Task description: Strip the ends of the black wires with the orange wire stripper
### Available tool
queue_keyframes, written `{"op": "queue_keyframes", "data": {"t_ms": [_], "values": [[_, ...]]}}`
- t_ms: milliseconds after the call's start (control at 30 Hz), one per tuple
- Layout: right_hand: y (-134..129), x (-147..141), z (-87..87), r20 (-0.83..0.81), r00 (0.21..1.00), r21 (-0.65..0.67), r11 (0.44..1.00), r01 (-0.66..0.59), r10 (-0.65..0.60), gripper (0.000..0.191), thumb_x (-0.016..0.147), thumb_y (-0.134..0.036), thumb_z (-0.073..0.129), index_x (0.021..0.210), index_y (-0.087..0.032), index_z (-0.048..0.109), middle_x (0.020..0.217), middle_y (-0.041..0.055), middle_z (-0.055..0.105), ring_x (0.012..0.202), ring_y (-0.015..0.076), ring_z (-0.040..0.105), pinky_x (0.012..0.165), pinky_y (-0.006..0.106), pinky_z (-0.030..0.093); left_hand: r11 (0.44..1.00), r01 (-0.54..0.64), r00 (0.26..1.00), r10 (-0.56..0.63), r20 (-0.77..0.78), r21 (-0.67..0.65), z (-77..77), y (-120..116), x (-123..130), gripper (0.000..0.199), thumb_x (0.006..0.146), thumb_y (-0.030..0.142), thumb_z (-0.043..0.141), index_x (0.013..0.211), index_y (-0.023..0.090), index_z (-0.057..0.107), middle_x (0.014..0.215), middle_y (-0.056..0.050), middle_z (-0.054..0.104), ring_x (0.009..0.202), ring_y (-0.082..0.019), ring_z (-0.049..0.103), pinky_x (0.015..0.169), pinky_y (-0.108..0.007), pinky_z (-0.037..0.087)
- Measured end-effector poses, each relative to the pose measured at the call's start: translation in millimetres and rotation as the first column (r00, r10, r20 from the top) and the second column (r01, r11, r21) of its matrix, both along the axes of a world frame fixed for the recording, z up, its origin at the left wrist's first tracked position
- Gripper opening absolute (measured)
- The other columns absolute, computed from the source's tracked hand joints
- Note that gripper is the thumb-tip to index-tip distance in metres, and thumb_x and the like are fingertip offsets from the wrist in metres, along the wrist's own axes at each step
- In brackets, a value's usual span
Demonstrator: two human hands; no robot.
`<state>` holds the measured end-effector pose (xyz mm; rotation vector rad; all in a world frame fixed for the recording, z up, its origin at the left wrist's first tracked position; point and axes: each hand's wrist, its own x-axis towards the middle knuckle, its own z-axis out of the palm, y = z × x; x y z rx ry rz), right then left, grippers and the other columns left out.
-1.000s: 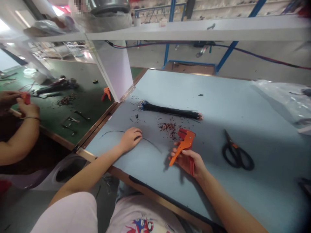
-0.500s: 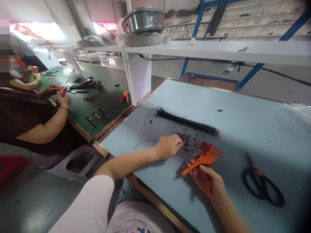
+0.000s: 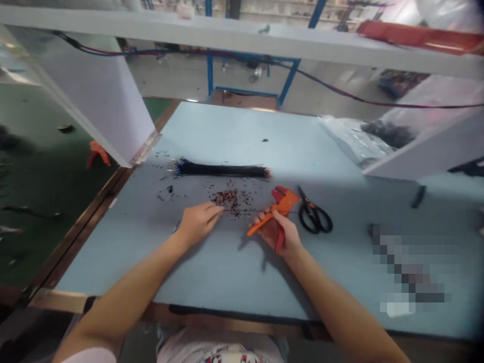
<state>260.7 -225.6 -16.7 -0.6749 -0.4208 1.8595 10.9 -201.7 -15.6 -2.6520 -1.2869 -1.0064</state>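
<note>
the head now faces the worktop (image 3: 242, 131) square on, and the green bench has slid to the far left edge of the frame. at lower centre, the left hand (image 3: 198, 224) rests further left of the scraps than before, its fingers (image 3: 207, 210) closed on a thin black wire (image 3: 245, 210). the wire runs right across the copper-coloured wire scraps (image 3: 228, 200) and appears to reach the jaws of the orange wire stripper (image 3: 282, 204). just right of centre, the right hand (image 3: 278, 233) holds that stripper, fingers (image 3: 285, 227) wrapped round its handles. black-handled scissors (image 3: 305, 209) now lie just beside it. a bundle of black wires (image 3: 219, 170) lies above the scraps, on the worktop's left half.
</note>
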Motion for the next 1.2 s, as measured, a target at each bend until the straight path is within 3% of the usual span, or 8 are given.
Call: {"op": "queue_keyframes", "data": {"t_ms": [167, 333, 633, 833, 933, 1067, 1133, 1200], "values": [[17, 22, -3.2, -0.042, 0.987, 0.01, 0.987, 0.157, -0.157, 0.008, 0.082, -0.027, 0.062, 0.078, -0.021, 0.059, 0.073, -0.0016, 0.063, 0.075, 0.0172, 0.064, 0.078, 0.038, 0.054, 0.996, -0.09, 0.996, 0.09, 0.026, 0.006, -3.1, 20, -19, 0.02, 0.09, 0.026, 0.052, 0.093, 0.022, 0.071, 0.085, -0.002, 0.074, 0.071, -0.015, 0.069, 0.058, -0.024, 0.047], [19, 27, -3.4, -0.042, 0.986, 0.017, 0.987, 0.159, -0.158, 0.008, 0.083, -0.028, 0.06, 0.08, -0.021, 0.06, 0.072, -0.0014, 0.063, 0.073, 0.0166, 0.064, 0.078, 0.038, 0.054, 0.99, -0.084, 0.995, 0.077, -0.064, -0.116, -11.5, 29, -31, 0.024, 0.091, 0.029, 0.049, 0.096, 0.024, 0.072, 0.09, -0.003, 0.074, 0.076, -0.017, 0.07, 0.062, -0.025, 0.05], [27, 44, -2.1, 0.037, 0.962, 0.01, 0.963, 0.27, -0.271, 0.007, 0.081, -0.027, 0.06, 0.079, -0.021, 0.058, 0.071, -0.0013, 0.063, 0.073, 0.017, 0.064, 0.078, 0.04, 0.056, 0.976, -0.165, 0.986, 0.159, -0.056, -0.14, -12.3, 39, -45, 0.02, 0.089, 0.03, 0.052, 0.096, 0.027, 0.07, 0.092, -0.002, 0.073, 0.08, -0.017, 0.068, 0.066, -0.026, 0.047], [28, 45, 3.2, 0.149, 0.957, -0.02, 0.966, 0.256, -0.25, 0.006, 0.076, -0.023, 0.062, 0.077, -0.02, 0.057, 0.07, -0.0004, 0.061, 0.071, 0.0174, 0.063, 0.073, 0.038, 0.056, 0.94, -0.264, 0.951, 0.29, 0.103, -0.217, -5.8, 45, -57, 0.013, 0.083, 0.03, 0.059, 0.087, 0.025, 0.07, 0.081, -0.002, 0.071, 0.074, -0.016, 0.064, 0.065, -0.025, 0.045], [26, 41, 7.1, 0.243, 0.954, -0.024, 0.983, 0.185, -0.173, 0.009, 0.074, -0.026, 0.063, 0.077, -0.019, 0.057, 0.07, 0.0009, 0.06, 0.068, 0.0186, 0.063, 0.068, 0.038, 0.056, 0.865, -0.278, 0.757, 0.465, 0.459, -0.418, -0.7, 48, -58, 0.011, 0.083, 0.031, 0.059, 0.084, 0.022, 0.065, 0.068, 0.001, 0.066, 0.054, -0.01, 0.056, 0.056, -0.022, 0.044], [13, 29, 17.9, 0.467, 0.884, 0.008, 1.0, 0.016, -0.017, 0.019, 0.073, -0.034, 0.063, 0.084, -0.02, 0.055, 0.07, 0.0018, 0.057, 0.064, 0.0219, 0.062, 0.06, 0.039, 0.053, 0.809, -0.034, 0.355, 0.559, 0.749, -0.587, 9.4, 52, -52, 0.012, 0.081, 0.031, 0.063, 0.077, 0.021, 0.058, 0.053, 0.004, 0.059, 0.038, -0.007, 0.047, 0.039, -0.019, 0.034], [1, 21, 27.2, 0.677, 0.733, 0.052, 0.99, -0.134, 0.064, 0.024, 0.077, -0.039, 0.06, 0.088, -0.019, 0.053, 0.073, 0.0032, 0.057, 0.064, 0.022, 0.06, 0.057, 0.037, 0.05, 0.804, 0.051, 0.252, 0.564, 0.787, -0.592, 14.7, 51, -48, 0.013, 0.08, 0.03, 0.064, 0.075, 0.021, 0.057, 0.051, 0.004, 0.058, 0.036, -0.007, 0.046, 0.036, -0.018, 0.031], [-13, 11, 37.4, 0.908, 0.414, 0.096, 0.926, -0.365, 0.069, 0.023, 0.081, -0.04, 0.055, 0.087, -0.018, 0.053, 0.074, 0.0036, 0.056, 0.064, 0.0198, 0.056, 0.059, 0.034, 0.046, 0.797, 0.108, 0.186, 0.57, 0.8, -0.594, 18.9, 50, -46, 0.013, 0.079, 0.029, 0.065, 0.074, 0.02, 0.056, 0.05, 0.005, 0.058, 0.036, -0.006, 0.046, 0.036, -0.017, 0.031]]}}
